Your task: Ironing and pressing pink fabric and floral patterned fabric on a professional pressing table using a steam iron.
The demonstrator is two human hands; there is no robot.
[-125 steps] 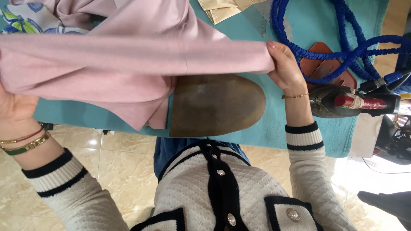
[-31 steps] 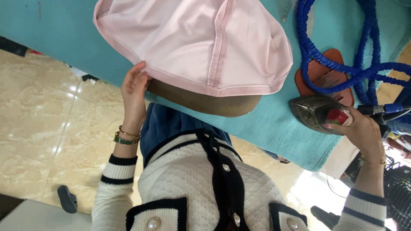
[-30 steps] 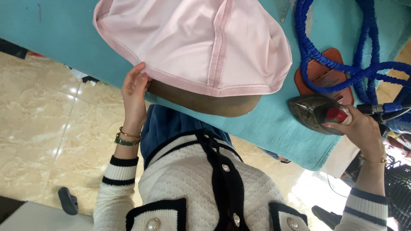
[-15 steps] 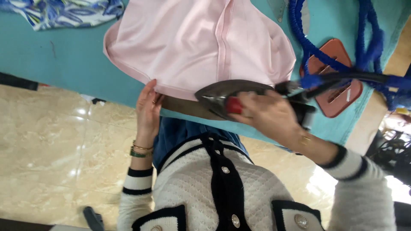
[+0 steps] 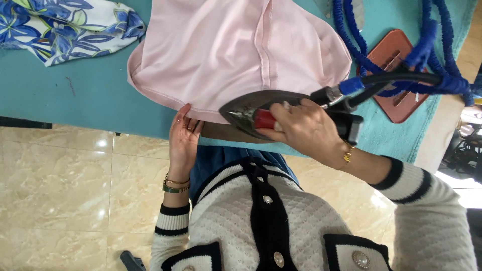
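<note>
Head view: the right hand [image 5: 306, 131] has its fingers wrapped tight around the handle of a dark metal steam iron [image 5: 261, 113], set on the 6 o'clock hem of a pale pink fabric garment [image 5: 236, 50] lying on the teal padded surface [image 5: 75, 95]. At 8 o'clock of the iron, the left hand [image 5: 183, 143] pins the hem, fingers pressed together. Pressing the hem looks underway; the next stroke calls for steady tension. A blue-flowered cloth [image 5: 65, 27] lies at 10 o'clock, a reddish iron rest [image 5: 396, 75] at 2.

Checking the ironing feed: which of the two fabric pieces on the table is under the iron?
The plain pink garment, its near edge held by the left hand. The blue floral cloth lies apart at the far left corner, away from the iron.
</note>
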